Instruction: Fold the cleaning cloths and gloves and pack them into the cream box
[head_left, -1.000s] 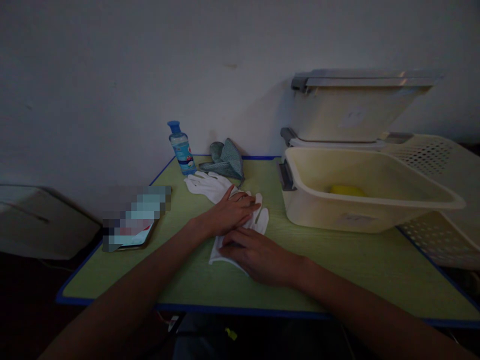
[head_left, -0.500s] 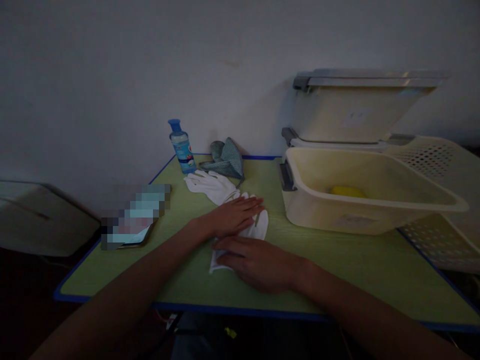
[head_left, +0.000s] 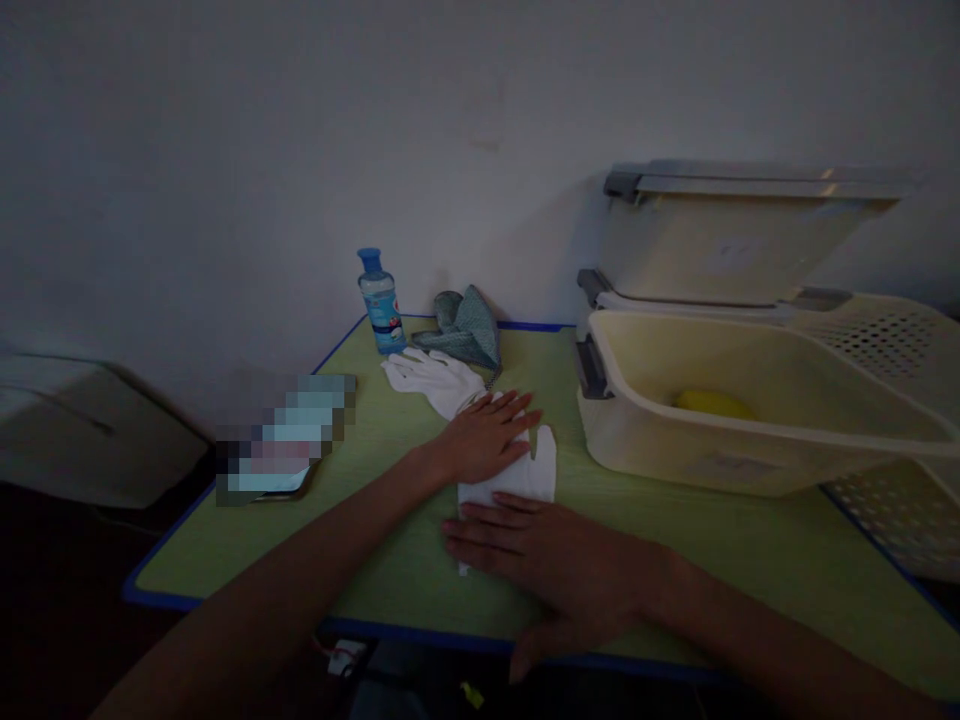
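Note:
A white glove (head_left: 506,485) lies flat on the green tabletop, partly covered by both hands. Spread over its upper, finger end is my left hand (head_left: 484,438), palm down with the fingers stretched out. My right hand (head_left: 559,560) rests flat across the glove's lower end, fingers extended and thumb out toward the table's front edge. Just beyond, a second white glove (head_left: 435,378) is laid out with its fingers pointing to the back left. Behind it sits a crumpled grey-green cloth (head_left: 469,330).
A blue-capped bottle (head_left: 381,305) stands at the back left. A phone (head_left: 292,440), blurred out, lies at the left edge. On the right is a cream bin (head_left: 675,465) with a yellow thing (head_left: 712,403) inside; a perforated basket (head_left: 877,330) and a lidded box (head_left: 720,245) are behind.
My right hand has slid toward the front edge and flattened, its thumb spreading out. More of the glove shows between my hands. The view has shifted slightly.

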